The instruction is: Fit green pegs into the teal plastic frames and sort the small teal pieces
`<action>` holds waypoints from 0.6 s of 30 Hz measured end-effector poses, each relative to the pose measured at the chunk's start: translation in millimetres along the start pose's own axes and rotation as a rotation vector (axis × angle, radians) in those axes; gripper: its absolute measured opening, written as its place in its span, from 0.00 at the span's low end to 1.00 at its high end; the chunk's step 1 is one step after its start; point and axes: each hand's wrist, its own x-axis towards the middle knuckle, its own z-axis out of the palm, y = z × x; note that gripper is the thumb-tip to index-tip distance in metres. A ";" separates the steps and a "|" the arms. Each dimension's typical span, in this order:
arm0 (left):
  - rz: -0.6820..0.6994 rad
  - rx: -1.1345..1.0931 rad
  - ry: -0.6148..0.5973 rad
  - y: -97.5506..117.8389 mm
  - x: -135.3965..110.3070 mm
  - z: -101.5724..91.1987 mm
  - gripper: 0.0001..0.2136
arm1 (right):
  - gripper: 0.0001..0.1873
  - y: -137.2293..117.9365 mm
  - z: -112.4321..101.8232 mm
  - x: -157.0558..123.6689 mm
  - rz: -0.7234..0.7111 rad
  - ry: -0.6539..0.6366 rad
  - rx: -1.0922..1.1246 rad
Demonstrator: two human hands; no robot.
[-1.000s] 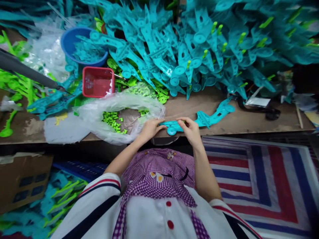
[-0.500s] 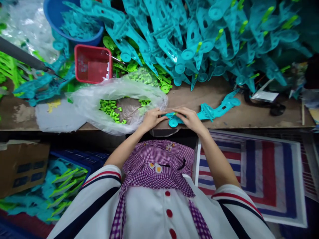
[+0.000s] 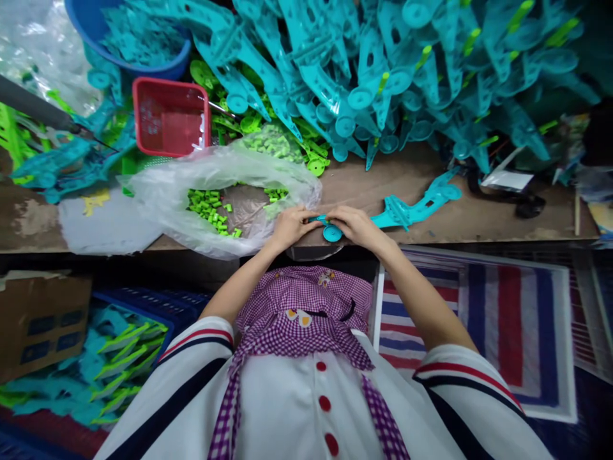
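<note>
A long turquoise plastic part (image 3: 407,212) lies along the front edge of the workbench, its round disc end close to me. My left hand (image 3: 292,227) pinches the narrow tip of this part between thumb and fingers. Just right of it, my right hand (image 3: 353,223) is closed over the part near the disc, fingertips pressed down on it. A small trace of green shows by the right fingertips, mostly hidden by them. Left of my hands, an open clear plastic bag (image 3: 167,220) contains many small bright green pieces (image 3: 207,207).
Turquoise parts (image 3: 325,70) are heaped along the back. A red basket (image 3: 171,118) and a blue tub (image 3: 179,61) stand back left, near a grey rod-shaped tool (image 3: 38,105). Below the bench are a striped-lined crate (image 3: 567,345) and a cardboard box (image 3: 48,326).
My right hand has shifted slightly left, and its fingers now cover most of the small green piece that showed on the turquoise part. My left hand keeps its pinch at the tip.
</note>
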 end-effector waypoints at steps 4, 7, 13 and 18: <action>-0.025 -0.066 0.012 -1.1 1.3 1.2 0.13 | 0.15 0.2 11.9 -6.8 0.016 0.086 -0.047; -0.054 -0.233 0.024 3.5 -0.2 -4.5 0.11 | 0.16 1.5 17.4 -10.3 0.009 0.145 -0.036; -0.502 -1.225 0.307 42.3 -1.2 -30.1 0.13 | 0.18 -12.8 16.0 -1.9 -0.047 0.323 0.013; -0.775 -1.817 0.294 90.5 21.8 -41.5 0.18 | 0.17 -47.2 11.0 7.5 0.043 0.528 0.073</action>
